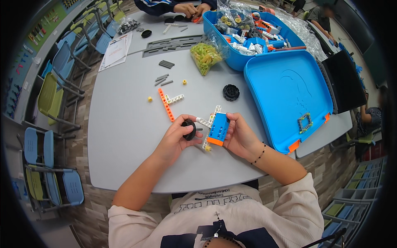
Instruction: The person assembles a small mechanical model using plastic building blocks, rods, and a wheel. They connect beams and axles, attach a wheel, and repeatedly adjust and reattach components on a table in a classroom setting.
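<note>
My left hand [177,135] grips a black wheel [189,129] with a grey axle sticking out of it to the right. In my right hand [241,135] is a blue and orange block [219,126], with white perforated beams [205,121] joined to its left side. The axle tip points at this assembly; whether they touch I cannot tell. Beyond my left hand lies an orange perforated beam [166,105], with a white angled beam [175,98] against it. Two small yellow pieces [185,82] and another black wheel [230,92] rest farther off.
Several grey axles [166,64] lie on the grey table [124,136]. A bag of green pieces [205,58] stands by a blue bin [235,62] full of parts. Its blue lid [289,91] is at the right, near a laptop [344,82]. Across the table, another person's hands [193,10] handle parts.
</note>
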The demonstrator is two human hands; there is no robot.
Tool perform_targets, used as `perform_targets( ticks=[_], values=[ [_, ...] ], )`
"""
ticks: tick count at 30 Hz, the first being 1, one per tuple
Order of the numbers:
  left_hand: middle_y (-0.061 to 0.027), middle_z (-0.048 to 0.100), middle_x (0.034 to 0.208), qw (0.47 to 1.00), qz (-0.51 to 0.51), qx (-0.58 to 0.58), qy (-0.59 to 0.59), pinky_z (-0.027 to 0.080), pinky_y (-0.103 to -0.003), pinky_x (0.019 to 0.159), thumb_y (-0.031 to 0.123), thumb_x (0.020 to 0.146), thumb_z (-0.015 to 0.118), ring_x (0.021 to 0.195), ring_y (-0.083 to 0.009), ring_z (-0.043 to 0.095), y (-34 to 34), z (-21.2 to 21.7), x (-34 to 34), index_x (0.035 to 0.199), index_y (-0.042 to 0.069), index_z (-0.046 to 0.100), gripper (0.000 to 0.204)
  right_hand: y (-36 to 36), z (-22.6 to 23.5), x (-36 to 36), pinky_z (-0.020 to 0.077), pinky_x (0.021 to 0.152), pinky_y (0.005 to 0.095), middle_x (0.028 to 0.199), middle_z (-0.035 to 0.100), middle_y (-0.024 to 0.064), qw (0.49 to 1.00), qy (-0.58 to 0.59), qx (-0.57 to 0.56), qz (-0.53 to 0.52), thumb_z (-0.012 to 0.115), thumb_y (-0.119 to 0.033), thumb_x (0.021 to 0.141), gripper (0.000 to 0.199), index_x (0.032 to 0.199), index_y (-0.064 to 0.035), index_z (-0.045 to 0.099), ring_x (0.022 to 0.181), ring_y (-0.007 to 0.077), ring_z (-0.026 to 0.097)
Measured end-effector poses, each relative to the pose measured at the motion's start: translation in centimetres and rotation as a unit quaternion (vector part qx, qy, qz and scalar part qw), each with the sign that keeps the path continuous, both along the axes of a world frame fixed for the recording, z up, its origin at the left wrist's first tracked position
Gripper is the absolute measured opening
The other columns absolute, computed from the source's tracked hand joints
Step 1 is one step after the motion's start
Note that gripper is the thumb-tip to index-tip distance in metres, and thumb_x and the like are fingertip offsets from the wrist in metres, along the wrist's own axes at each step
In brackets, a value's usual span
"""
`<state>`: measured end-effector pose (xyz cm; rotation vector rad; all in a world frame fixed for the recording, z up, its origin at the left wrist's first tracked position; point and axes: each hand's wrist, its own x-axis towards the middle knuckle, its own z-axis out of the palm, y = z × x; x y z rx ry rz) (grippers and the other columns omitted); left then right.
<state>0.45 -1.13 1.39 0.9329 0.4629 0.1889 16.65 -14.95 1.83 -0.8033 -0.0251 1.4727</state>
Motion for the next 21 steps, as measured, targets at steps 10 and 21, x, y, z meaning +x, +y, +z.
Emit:
perform_targets(
  ticks=[10,21],
  values=[
    [-0.0053,0.043,0.096,1.0,0.007,-0.007,-0.021,0.045,-0.029,0.08,0.013,0.086,0.052,0.083,-0.0107,0.049,0.1,0.1,0.1,0.124,0.007,0.037,0.041,1.2,-0.5,-0.9,0.0503,0.084,0.0425,0.065,0.042,-0.0036,0.996,0.026,-0.035,-0.077,0.048,-0.027,0.096,0.021,0.095,-0.0063,0.053,0.056,0.0082,0.036],
    [-0.0049,0.048,0.09,0.992,0.077,-0.054,-0.079,0.048,-0.036,0.079,0.021,0.089,0.048,0.079,-0.0151,0.052,-1.2,0.5,-0.5,0.124,0.006,0.037,0.04,0.6,1.8,-1.5,0.0513,0.076,0.0311,0.092,0.059,0.0048,0.997,-0.081,-0.006,-0.001,0.051,-0.027,0.09,0.041,0.121,0.0001,0.05,0.076,0.0125,0.059]
  ],
)
